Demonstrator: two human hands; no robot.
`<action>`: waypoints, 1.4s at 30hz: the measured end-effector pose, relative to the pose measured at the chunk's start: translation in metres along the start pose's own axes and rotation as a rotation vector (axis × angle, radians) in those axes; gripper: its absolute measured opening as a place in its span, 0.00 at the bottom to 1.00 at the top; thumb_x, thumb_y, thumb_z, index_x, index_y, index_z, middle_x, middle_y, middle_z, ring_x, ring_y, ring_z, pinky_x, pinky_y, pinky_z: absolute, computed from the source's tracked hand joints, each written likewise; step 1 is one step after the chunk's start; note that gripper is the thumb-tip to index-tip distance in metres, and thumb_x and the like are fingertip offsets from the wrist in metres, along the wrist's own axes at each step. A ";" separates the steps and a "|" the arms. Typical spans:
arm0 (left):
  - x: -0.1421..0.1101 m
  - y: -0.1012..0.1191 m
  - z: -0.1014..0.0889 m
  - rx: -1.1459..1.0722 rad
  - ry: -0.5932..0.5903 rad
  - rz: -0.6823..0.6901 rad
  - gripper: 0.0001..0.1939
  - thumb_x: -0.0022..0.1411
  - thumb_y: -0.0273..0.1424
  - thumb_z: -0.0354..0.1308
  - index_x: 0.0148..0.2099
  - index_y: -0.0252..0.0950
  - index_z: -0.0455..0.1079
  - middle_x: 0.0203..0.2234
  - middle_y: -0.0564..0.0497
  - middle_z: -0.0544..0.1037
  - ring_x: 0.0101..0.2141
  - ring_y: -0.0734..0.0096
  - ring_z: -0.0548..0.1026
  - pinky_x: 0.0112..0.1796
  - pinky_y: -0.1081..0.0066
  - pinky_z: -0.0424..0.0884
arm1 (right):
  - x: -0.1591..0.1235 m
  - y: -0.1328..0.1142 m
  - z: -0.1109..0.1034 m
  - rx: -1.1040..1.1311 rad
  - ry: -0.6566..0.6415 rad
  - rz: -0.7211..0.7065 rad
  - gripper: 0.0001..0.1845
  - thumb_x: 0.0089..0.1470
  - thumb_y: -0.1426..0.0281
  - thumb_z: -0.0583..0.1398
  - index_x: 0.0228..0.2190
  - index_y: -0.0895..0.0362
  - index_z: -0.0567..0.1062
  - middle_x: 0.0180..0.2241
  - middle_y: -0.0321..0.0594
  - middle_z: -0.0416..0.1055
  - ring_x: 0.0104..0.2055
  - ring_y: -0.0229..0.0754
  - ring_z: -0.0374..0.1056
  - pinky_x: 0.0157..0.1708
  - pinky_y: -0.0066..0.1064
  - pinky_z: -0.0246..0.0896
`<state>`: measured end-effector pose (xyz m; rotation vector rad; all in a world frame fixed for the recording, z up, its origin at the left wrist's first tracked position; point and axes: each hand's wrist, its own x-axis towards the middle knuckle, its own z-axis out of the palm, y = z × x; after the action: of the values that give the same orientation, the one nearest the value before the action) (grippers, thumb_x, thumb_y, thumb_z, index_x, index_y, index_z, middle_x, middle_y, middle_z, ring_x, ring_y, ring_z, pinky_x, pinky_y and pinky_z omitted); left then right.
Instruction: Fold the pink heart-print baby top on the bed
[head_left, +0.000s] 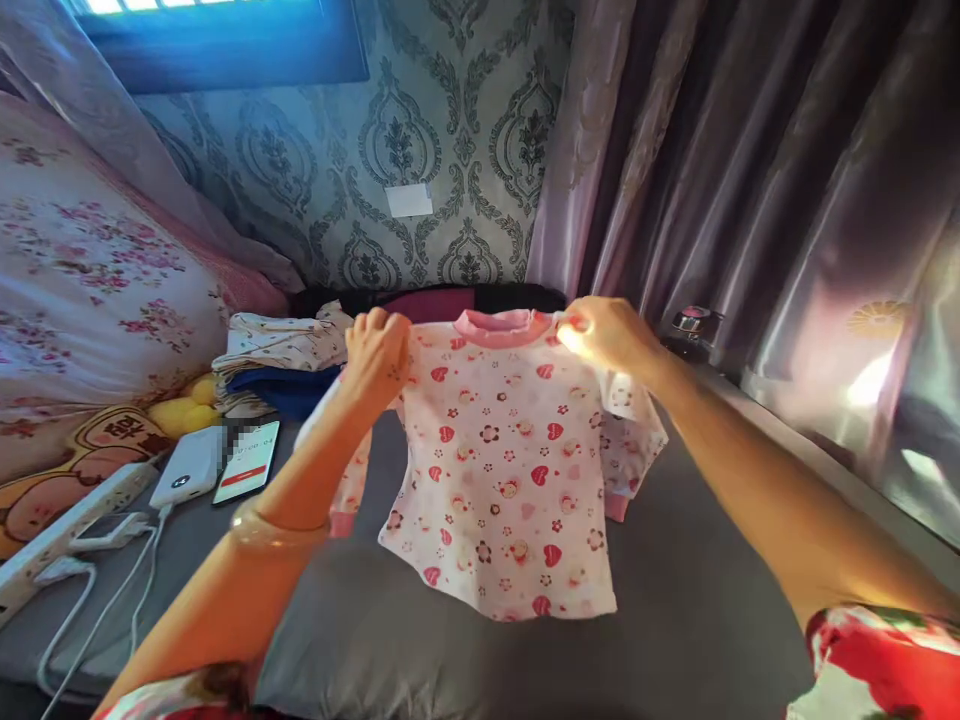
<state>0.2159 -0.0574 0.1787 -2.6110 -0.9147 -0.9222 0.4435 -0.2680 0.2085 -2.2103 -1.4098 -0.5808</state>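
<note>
One gray sheet (697,600) spreads beneath a white, heart-printed shirt (502,470), left of which sits a stack of folded clothes (277,345). The left hand (377,352) and right hand (609,335) each pinch one shirt shoulder; a phone (247,462) lies near the stack.

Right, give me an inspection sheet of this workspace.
Surface: dark grey sheet, softly creased at the front.
Job's things: white long-sleeved shirt with pink collar and heart-and-flower print, held up by the shoulders.
Clutter: stack of folded clothes, white power bank, smartphone and cartoon cushion, all at the left.
Grippers: bare hands; left hand and right hand each grip one shoulder of the shirt.
Cables: white cables beside the power strip; one meets the power bank.
Surroundings: damask-patterned wallpaper behind, shiny curtain at the right.
</note>
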 end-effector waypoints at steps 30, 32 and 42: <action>0.001 -0.001 0.213 0.013 -0.378 0.019 0.14 0.59 0.20 0.48 0.46 0.31 0.66 0.45 0.37 0.69 0.47 0.52 0.65 0.45 0.58 0.61 | -0.003 0.048 0.211 -0.156 -0.456 0.269 0.19 0.65 0.65 0.44 0.46 0.54 0.71 0.50 0.48 0.68 0.52 0.51 0.66 0.43 0.36 0.59; 0.008 -0.004 0.219 0.021 -0.384 0.018 0.13 0.59 0.20 0.48 0.46 0.31 0.66 0.45 0.37 0.69 0.47 0.52 0.65 0.45 0.58 0.61 | 0.003 0.048 0.216 -0.147 -0.464 0.281 0.19 0.65 0.65 0.45 0.47 0.54 0.71 0.51 0.48 0.68 0.52 0.51 0.66 0.44 0.36 0.59; 0.015 -0.008 0.239 0.077 -0.451 0.017 0.15 0.62 0.20 0.43 0.46 0.30 0.67 0.44 0.36 0.71 0.47 0.52 0.67 0.45 0.59 0.61 | 0.019 0.056 0.236 -0.046 -0.519 0.330 0.17 0.64 0.65 0.47 0.47 0.54 0.71 0.53 0.50 0.68 0.53 0.51 0.66 0.48 0.37 0.59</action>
<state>0.3368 0.0509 0.0023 -2.8032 -0.9984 -0.2823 0.5269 -0.1388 0.0198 -2.6762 -1.2110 0.0861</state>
